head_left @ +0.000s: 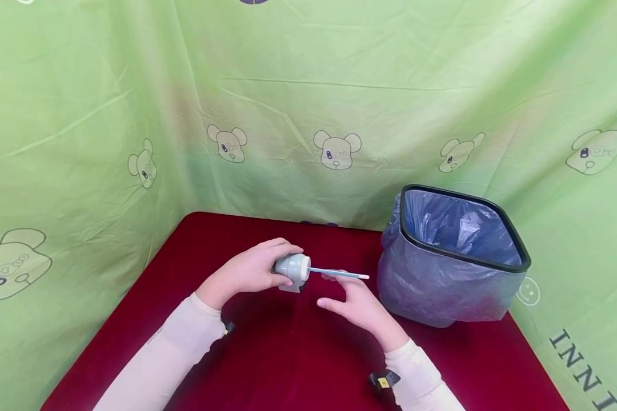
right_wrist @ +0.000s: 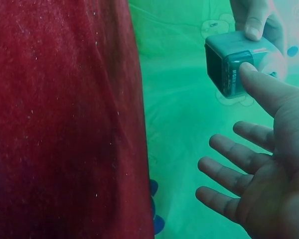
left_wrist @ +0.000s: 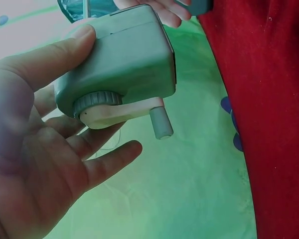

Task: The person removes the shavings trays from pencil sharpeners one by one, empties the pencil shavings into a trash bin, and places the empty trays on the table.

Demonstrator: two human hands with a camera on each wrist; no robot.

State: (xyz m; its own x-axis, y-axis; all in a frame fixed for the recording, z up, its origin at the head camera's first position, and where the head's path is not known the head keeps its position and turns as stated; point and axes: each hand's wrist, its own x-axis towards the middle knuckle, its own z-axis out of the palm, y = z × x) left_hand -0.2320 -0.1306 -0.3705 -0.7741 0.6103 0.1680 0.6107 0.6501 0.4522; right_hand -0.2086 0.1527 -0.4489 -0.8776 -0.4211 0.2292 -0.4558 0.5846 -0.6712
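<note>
Bright, even light, soft shadows; wrist views blurred, perhaps green-tinted.

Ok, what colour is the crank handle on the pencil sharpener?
Cream arm with a grey-green knob, on the pencil sharpener's crank handle; left wrist view shows it best.

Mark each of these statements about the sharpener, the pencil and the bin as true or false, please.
1. The left hand holds the pencil sharpener above the red table. True.
2. The pencil lies flat on the table, apart from the sharpener. False: it sticks out of the sharpener's front, pointing toward the bin.
3. The bin has a plastic bag lining it. True.
4. The right hand grips the crank handle. False: nothing touches the crank; the right hand is at the pencil end, fingers mostly straight, one fingertip on the sharpener's front.
5. The bin stands to the left of both hands. False: it stands on the right side of the table.
</note>
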